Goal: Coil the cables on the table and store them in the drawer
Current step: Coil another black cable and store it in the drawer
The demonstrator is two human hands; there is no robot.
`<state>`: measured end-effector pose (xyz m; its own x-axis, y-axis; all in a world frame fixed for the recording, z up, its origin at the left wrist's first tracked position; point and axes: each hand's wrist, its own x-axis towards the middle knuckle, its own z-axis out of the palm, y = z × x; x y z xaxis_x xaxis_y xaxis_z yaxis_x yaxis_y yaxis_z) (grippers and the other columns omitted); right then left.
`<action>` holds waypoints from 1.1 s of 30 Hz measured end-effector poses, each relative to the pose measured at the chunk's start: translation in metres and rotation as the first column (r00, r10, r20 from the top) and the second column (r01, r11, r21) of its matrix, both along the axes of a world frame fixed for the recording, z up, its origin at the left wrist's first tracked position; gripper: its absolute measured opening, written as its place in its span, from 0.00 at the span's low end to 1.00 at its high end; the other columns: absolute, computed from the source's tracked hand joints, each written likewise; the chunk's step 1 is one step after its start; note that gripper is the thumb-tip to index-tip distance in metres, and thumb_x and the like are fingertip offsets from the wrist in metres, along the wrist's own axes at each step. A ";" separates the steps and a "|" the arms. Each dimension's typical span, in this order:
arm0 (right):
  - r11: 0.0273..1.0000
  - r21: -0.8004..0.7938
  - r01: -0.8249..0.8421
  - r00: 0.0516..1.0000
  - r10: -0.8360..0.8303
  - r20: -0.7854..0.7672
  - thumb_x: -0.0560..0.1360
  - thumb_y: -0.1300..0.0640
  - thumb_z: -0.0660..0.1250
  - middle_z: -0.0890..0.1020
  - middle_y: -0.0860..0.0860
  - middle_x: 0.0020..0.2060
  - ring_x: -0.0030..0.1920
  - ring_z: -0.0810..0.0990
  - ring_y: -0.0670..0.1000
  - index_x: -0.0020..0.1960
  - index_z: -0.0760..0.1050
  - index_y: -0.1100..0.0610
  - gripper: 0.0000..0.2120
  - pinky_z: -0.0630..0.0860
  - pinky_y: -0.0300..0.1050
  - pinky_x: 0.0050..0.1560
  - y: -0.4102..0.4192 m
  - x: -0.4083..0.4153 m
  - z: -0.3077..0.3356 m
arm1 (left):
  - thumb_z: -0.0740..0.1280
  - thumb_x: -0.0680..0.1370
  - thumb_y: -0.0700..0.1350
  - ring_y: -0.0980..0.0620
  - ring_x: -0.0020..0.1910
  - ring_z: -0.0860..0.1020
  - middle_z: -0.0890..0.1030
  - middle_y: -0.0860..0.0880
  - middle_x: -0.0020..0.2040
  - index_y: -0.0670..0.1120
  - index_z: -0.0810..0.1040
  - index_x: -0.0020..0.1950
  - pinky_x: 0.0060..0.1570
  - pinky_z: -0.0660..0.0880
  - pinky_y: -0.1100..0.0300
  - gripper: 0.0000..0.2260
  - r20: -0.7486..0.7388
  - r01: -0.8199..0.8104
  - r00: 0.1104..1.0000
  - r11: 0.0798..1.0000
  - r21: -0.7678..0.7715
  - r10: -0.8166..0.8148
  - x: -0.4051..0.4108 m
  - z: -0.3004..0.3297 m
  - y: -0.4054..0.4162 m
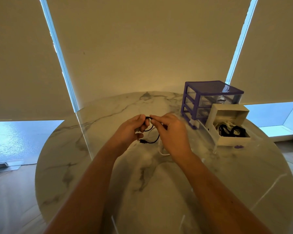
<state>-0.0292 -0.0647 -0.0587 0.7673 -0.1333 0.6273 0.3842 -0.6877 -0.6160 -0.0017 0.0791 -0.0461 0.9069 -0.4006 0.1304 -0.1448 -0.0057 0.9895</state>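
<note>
While both forearms were stretched out over the round marble table, a short black cable was held between the two hands above the tabletop's middle. On the left, the left hand was curled round one part of the cable's loop, its fingers closed on it. From that loop the free end, tipped with a small plug, was seen hanging just below the left hand, close to the marble. To the right of it, the right hand was seen pinching the top of the same loop between thumb and forefinger, the fingertips of the two hands almost touching. A white cable was partly seen lying on the table beneath the right hand. Farther right, a purple-framed drawer unit was stood near the table's far edge, and its lowest drawer was pulled out, with coiled black and white cables laid inside.
</note>
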 end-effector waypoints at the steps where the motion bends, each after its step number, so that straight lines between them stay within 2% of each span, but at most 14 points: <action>1: 1.000 -0.005 0.013 1.000 -0.013 -0.020 0.77 0.55 0.67 0.76 0.47 0.38 0.37 0.70 0.42 0.58 0.81 0.52 0.11 0.66 0.27 0.40 0.000 0.001 0.000 | 0.56 0.83 0.49 0.57 0.35 0.68 0.70 0.54 0.33 0.47 0.75 0.41 0.40 0.66 0.62 0.15 0.002 0.008 1.000 1.000 0.000 -0.008 0.000 0.000 0.000; 4: 0.994 0.110 0.025 0.997 -0.017 -0.080 0.76 0.54 0.68 0.82 0.48 0.40 0.40 0.77 0.44 0.52 0.84 0.52 0.08 0.70 0.31 0.42 -0.003 0.000 0.001 | 0.56 0.83 0.49 0.58 0.36 0.69 0.72 0.55 0.35 0.47 0.75 0.42 0.40 0.69 0.64 0.15 0.037 -0.002 0.999 0.999 0.035 0.000 -0.001 0.001 -0.001; 7: 0.985 0.171 0.030 0.993 -0.010 -0.119 0.75 0.53 0.69 0.85 0.47 0.41 0.41 0.79 0.43 0.49 0.85 0.53 0.06 0.74 0.35 0.43 -0.005 -0.001 0.001 | 0.61 0.81 0.51 0.61 0.34 0.71 0.76 0.61 0.32 0.49 0.80 0.44 0.37 0.72 0.68 0.12 0.074 -0.125 0.990 0.987 0.097 0.118 0.001 -0.002 -0.001; 11: 0.986 0.132 0.097 0.984 -0.075 -0.162 0.75 0.53 0.69 0.84 0.47 0.41 0.40 0.80 0.44 0.48 0.84 0.54 0.07 0.76 0.38 0.45 -0.007 -0.003 0.001 | 0.66 0.79 0.49 0.57 0.40 0.77 0.81 0.53 0.42 0.51 0.81 0.49 0.40 0.75 0.67 0.05 0.042 -0.228 0.973 0.970 0.080 0.225 0.007 -0.003 0.001; 15: 0.964 0.225 0.144 0.974 -0.098 -0.206 0.75 0.53 0.69 0.85 0.49 0.41 0.41 0.81 0.44 0.49 0.84 0.55 0.08 0.78 0.40 0.46 -0.012 -0.003 0.002 | 0.65 0.80 0.45 0.56 0.45 0.79 0.83 0.52 0.47 0.53 0.82 0.50 0.44 0.77 0.69 0.06 -0.007 -0.127 0.992 0.992 0.016 0.127 0.004 0.001 0.004; 19: 0.925 0.358 0.130 0.969 -0.041 -0.243 0.74 0.53 0.71 0.84 0.49 0.38 0.37 0.80 0.43 0.47 0.84 0.57 0.08 0.75 0.38 0.40 -0.011 -0.003 0.003 | 0.67 0.78 0.45 0.58 0.44 0.79 0.84 0.51 0.51 0.52 0.82 0.55 0.46 0.76 0.67 0.08 -0.040 -0.057 0.998 0.998 -0.027 0.056 0.001 0.001 0.006; 25: 0.914 0.397 0.080 0.968 0.023 -0.249 0.74 0.55 0.71 0.85 0.51 0.39 0.39 0.82 0.45 0.46 0.85 0.59 0.08 0.75 0.36 0.41 -0.005 -0.004 0.002 | 0.69 0.76 0.47 0.58 0.34 0.73 0.81 0.51 0.43 0.50 0.84 0.54 0.41 0.74 0.66 0.09 -0.108 -0.063 0.993 0.991 -0.115 0.051 -0.001 0.003 0.007; 30: 0.911 0.407 0.070 0.971 0.031 -0.238 0.73 0.54 0.71 0.85 0.50 0.38 0.39 0.82 0.45 0.46 0.85 0.58 0.07 0.77 0.37 0.43 -0.002 -0.005 0.002 | 0.71 0.74 0.49 0.55 0.33 0.75 0.81 0.50 0.38 0.54 0.83 0.54 0.42 0.77 0.63 0.09 -0.031 -0.191 0.981 0.980 -0.057 0.190 0.001 0.000 0.004; 33: 0.911 0.406 0.070 0.972 0.029 -0.233 0.73 0.54 0.71 0.85 0.49 0.38 0.38 0.82 0.44 0.46 0.85 0.58 0.07 0.77 0.38 0.43 -0.001 -0.005 0.001 | 0.73 0.73 0.48 0.55 0.34 0.77 0.82 0.48 0.39 0.53 0.84 0.49 0.42 0.80 0.64 0.06 -0.033 -0.228 0.973 0.972 -0.049 0.227 0.003 -0.002 0.004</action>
